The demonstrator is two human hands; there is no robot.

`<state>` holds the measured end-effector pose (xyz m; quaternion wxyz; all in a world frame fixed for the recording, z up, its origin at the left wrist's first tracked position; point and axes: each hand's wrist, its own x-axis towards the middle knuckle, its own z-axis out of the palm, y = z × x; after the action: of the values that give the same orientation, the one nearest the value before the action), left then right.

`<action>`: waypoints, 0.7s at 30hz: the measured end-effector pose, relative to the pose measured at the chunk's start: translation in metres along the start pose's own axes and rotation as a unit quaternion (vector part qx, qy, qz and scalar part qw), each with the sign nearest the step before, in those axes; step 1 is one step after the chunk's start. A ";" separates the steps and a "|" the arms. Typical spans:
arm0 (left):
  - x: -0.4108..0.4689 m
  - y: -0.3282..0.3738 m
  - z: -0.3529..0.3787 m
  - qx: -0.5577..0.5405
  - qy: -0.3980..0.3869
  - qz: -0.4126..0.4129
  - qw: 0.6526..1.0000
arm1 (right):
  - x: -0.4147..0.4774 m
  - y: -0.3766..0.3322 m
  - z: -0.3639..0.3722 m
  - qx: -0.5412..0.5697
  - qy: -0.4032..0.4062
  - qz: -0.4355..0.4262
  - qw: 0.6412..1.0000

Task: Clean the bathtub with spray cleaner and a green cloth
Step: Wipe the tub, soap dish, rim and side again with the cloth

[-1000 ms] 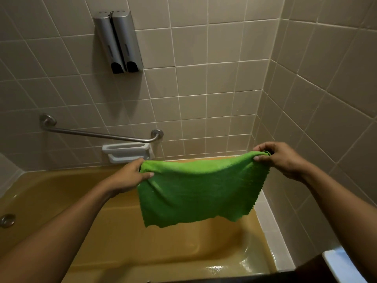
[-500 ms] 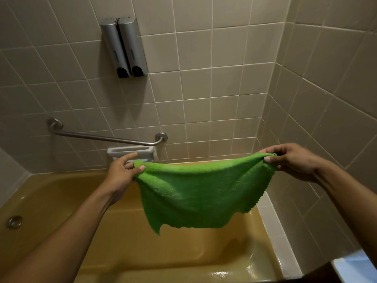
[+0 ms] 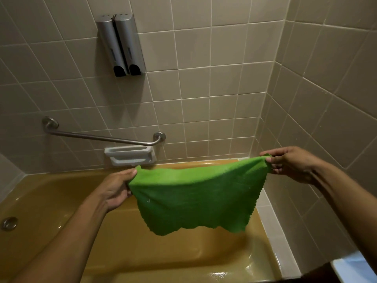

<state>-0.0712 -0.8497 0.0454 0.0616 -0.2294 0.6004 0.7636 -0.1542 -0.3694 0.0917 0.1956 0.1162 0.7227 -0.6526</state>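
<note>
my left hand (image 3: 115, 189) and right hand (image 3: 291, 163) each pinch a top corner of the cloth (image 3: 193, 199), fingers (image 3: 274, 159) clenched on it. i see it hanging spread at frame center, over the tub (image 3: 61, 201).

Regrip: left hand (image 3: 114, 190) drops lower and turns palm-up on top-left corner of green microfibre cloth (image 3: 195, 199); forefinger, lifted half second ago, back down pinching. Right hand (image 3: 293, 164) drifts slightly right. Cloth now spread wider, pointed lower-left tail evened out, hem hanging broader over mustard-yellow bathtub (image 3: 51, 201).
</note>
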 end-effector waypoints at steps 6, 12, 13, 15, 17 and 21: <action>0.010 -0.019 0.003 0.226 0.112 0.091 0.963 | 0.002 0.015 0.003 -0.237 0.055 -0.058 0.968; 0.013 -0.015 0.017 0.123 0.090 0.192 0.970 | -0.004 0.020 0.008 -0.070 0.115 -0.139 0.981; 0.014 -0.014 0.017 0.082 0.084 0.190 0.975 | -0.006 0.018 0.009 -0.030 0.108 -0.149 0.982; 0.016 -0.010 0.020 0.011 0.084 0.194 0.977 | -0.012 0.011 0.012 0.012 0.088 -0.170 0.981; 0.015 -0.004 0.029 -0.020 0.079 0.211 0.974 | -0.018 0.005 0.015 0.006 0.069 -0.194 0.979; 0.011 0.009 0.055 -0.050 0.028 0.233 0.971 | -0.026 -0.006 0.028 -0.021 0.043 -0.208 0.977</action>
<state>-0.0991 -0.8019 0.0584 -0.1461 -0.1075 0.5995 0.7796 -0.1294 -0.3953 0.1062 0.0264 -0.0127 0.7524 -0.6580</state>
